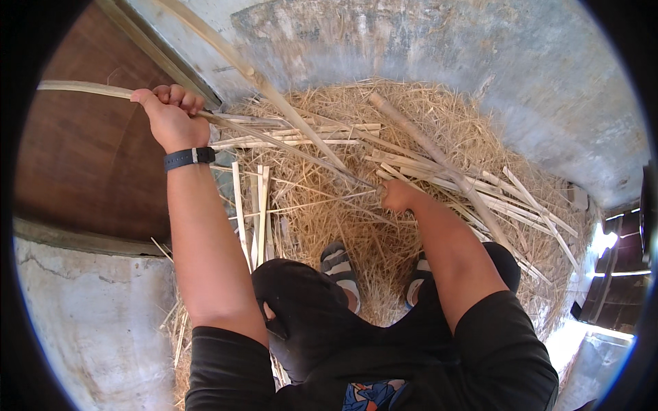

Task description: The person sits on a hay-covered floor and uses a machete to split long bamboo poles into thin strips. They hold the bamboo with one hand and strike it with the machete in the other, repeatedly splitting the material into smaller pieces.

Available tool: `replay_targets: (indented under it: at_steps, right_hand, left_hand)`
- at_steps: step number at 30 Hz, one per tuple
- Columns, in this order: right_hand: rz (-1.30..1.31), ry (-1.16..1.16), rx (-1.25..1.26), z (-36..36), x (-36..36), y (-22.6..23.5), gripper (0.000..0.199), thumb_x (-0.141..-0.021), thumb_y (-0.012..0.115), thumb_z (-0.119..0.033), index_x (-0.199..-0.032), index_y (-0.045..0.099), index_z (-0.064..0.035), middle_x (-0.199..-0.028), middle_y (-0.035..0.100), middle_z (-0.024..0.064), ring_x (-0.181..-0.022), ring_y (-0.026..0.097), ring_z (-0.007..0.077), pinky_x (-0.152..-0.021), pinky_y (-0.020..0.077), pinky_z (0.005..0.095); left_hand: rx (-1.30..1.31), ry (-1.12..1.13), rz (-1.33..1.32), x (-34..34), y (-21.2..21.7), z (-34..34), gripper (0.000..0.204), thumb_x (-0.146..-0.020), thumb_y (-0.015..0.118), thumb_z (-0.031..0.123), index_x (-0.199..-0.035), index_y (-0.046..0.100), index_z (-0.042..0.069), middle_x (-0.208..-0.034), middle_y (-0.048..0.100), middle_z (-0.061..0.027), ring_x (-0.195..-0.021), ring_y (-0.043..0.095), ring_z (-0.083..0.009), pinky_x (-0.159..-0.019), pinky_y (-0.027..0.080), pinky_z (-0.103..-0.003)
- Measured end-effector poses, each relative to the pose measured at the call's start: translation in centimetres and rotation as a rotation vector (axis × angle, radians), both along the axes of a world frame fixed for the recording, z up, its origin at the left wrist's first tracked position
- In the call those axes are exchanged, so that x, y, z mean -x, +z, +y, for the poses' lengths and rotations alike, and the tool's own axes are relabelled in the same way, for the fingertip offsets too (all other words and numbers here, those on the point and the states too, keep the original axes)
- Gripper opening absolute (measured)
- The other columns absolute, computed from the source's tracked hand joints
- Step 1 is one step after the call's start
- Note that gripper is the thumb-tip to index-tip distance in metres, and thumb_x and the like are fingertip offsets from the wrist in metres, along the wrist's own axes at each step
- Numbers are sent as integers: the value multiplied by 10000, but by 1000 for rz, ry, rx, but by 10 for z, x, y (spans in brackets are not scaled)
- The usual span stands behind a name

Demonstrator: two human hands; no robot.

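Note:
A long, thin bamboo strip [274, 142] runs slantwise from the upper left down to the middle. My left hand [177, 116], with a dark band at its wrist, is closed around it, and the strip bends away past the thumb to the left. Farther down, my right hand [399, 196] is a closed fist where the strip's lower end meets it. The exact grip there is small and partly hidden by the fingers. A second, thinner strip [322, 202] also points toward this fist from the left.
Split bamboo pieces [548, 220] lie scattered on straw [439, 113] to both sides of my feet. A thick bamboo pole [439, 159] crosses the right pile. One tall strip [257, 81] slants up past the grey wall [411, 41]. A brown panel [89, 157] stands left.

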State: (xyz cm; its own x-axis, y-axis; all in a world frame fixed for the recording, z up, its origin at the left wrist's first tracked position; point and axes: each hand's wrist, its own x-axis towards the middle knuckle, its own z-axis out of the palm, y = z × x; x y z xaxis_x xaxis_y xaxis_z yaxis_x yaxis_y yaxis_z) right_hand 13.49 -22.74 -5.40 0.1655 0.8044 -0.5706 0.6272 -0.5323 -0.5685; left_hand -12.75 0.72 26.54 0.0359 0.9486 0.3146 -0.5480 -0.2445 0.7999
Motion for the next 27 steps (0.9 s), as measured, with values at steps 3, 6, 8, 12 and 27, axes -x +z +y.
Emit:
replay_targets:
  at_steps: [3, 6, 8, 12, 27]
  right_hand:
    - [16, -27, -18, 1, 0, 5, 577, -787, 724, -196, -1272, 615, 97, -953, 721, 257, -874, 716, 347, -783, 547, 456]
    - [-58, -44, -97, -4, -2, -16, 592, -803, 731, -198, -1305, 585, 79, -1004, 718, 262, -929, 712, 351, -834, 552, 444]
    - [-16, 11, 27, 2, 5, -2, 716, -863, 725, -194, -1473, 472, 82, -1096, 710, 265, -971, 707, 342, -858, 556, 426]
    - [-254, 9, -163, -9, 30, -11, 499, -871, 701, -141, -1323, 602, 48, -1069, 723, 259, -997, 715, 372, -844, 579, 461]
    - [-421, 52, -89, 1, 23, 8, 307, -882, 645, -97, -1170, 628, 9, -1044, 723, 232, -977, 709, 382, -814, 584, 488]
  left_hand:
    - [-3, -22, -18, -2, -3, 7, 614, -1018, 430, 700, -764, 369, 144, -648, 284, 24, -578, 222, -134, -536, 232, -299]
    - [26, -37, -39, -5, 1, 9, 612, -1020, 429, 694, -757, 369, 144, -649, 284, 29, -577, 222, -130, -531, 233, -293]
    - [41, -36, -40, -1, 2, 11, 613, -1016, 431, 701, -763, 371, 146, -648, 288, 30, -572, 228, -129, -530, 236, -295]
    - [35, 10, 28, -13, 9, 1, 618, -1019, 414, 708, -777, 368, 140, -648, 299, 32, -555, 254, -127, -525, 246, -307]
    - [14, 31, -36, -11, 7, -22, 627, -1011, 431, 710, -745, 349, 149, -642, 274, 23, -565, 218, -132, -522, 218, -299]
